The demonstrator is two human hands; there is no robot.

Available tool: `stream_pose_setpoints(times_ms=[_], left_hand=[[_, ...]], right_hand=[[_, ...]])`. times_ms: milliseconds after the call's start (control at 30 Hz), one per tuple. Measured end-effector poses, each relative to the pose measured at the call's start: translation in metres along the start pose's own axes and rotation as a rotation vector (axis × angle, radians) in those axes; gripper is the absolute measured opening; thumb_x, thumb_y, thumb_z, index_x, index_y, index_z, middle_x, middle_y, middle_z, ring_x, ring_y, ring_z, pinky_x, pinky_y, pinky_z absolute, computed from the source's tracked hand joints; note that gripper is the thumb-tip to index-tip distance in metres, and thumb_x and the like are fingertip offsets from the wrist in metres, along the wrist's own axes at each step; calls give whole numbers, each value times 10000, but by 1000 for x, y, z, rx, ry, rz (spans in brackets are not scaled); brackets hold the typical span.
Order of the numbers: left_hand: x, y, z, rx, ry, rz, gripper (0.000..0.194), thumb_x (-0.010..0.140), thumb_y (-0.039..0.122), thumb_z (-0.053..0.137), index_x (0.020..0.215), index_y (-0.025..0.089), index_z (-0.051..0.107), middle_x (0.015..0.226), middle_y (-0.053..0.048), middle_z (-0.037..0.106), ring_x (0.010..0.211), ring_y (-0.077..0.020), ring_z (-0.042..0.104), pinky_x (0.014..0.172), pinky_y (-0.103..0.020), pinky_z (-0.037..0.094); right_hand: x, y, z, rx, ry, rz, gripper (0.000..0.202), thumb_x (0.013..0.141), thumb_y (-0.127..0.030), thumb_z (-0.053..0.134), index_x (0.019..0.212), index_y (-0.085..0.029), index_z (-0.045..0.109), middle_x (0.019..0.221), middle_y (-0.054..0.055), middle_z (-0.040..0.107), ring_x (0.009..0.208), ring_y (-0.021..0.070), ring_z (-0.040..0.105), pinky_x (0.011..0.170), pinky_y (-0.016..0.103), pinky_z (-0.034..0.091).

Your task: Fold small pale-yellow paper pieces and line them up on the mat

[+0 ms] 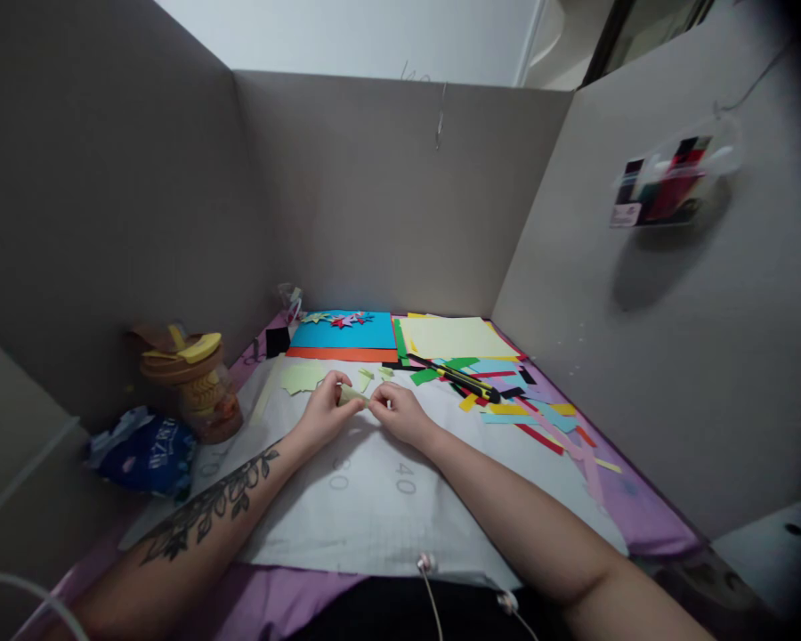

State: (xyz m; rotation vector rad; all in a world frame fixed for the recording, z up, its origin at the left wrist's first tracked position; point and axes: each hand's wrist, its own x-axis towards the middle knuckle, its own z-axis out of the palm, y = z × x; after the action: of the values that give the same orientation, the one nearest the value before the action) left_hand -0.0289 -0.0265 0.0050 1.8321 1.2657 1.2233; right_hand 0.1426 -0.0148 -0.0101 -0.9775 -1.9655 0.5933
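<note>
My left hand (335, 407) and my right hand (398, 411) meet near the middle of the white mat (367, 525). Between them is a small piece of pale green paper (351, 395), pinched in the fingers of both hands. Its exact folds are too small to make out. Just behind my left hand lies a larger pale green paper piece (298, 377) with a jagged edge. A few little pale green scraps (366, 377) rest beyond my fingers. To the right of my right hand lies a yellow and black utility knife (471, 383).
Colored paper strips (540, 432) are scattered at right. Blue card (347, 332) with small paper stars (347, 320) and a pale yellow stack (450, 336) lie at the back. A yellow-lidded cup (206, 392) and blue packet (143, 452) stand left. Grey partition walls (400, 196) enclose the table.
</note>
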Motion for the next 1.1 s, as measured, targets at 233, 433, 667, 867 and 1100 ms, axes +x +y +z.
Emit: stream_pose_setpoints(times_ms=[233,433,667,867,1100], left_hand=[[7,-9,-15,63,167,-31,299,692,292,619,939,197,479,522,92,426,479,-87,419,489,-197,284],[2,-7,-4,74,39,17,257,703,338,633,871,197,497,560,73,479,513,-100,470,512,-207,336],[-1,-10,-4,39,10,69,162,744,308,602,779,189,497,711,5,601,634,-130,548,582,-230,414],[-2,-15,-7,154,-31,368,97,754,171,567,678,191,508,918,-57,635,869,-168,584,758,-292,455],[-3,-17,-10,232,-87,440,161,753,67,471,744,193,572,881,-36,647,826,-143,589,743,-262,445]], right_hand=[[3,20,-16,-19,117,49,137,771,-191,498,641,-176,542,679,4,536,672,137,488,632,250,373],[-4,5,-3,45,33,-13,130,798,-181,479,859,-194,593,833,25,599,777,151,534,704,264,415],[-8,-3,0,208,34,106,178,819,-226,450,962,-200,553,828,12,600,723,135,537,685,266,435],[-7,4,4,372,30,141,179,796,-255,517,957,-193,564,870,26,601,758,134,539,692,260,437],[-6,3,0,445,-6,142,67,725,-202,553,789,-183,559,802,8,573,748,140,542,686,259,430]])
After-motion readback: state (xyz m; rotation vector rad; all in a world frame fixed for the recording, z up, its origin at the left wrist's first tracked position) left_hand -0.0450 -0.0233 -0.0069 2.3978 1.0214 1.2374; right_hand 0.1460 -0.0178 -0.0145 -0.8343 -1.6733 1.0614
